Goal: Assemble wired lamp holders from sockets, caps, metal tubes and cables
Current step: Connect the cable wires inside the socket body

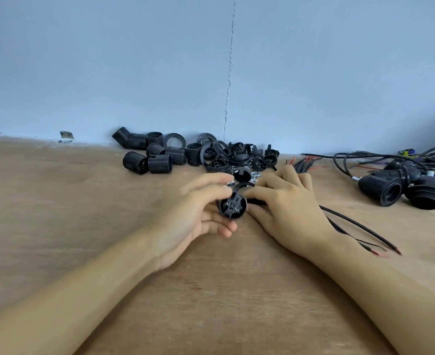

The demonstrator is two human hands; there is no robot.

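My left hand (198,208) grips a black socket insert (232,206) with metal contacts facing me, just above the wooden table (83,213). My right hand (285,203) presses against the insert's right side, its fingertips hidden behind it, and holds a black cable (359,226) that trails right under the wrist to stripped red ends. Small metal nuts (253,175) lie just beyond my fingers. What the right fingertips pinch is hidden.
Threaded black socket shells (157,157) and caps and rings (237,155) are piled by the blue wall. Loose cut cables (311,162) lie behind my right hand. Assembled wired lamp holders (400,188) sit at far right. A metal bracket (66,137) stands at the wall.
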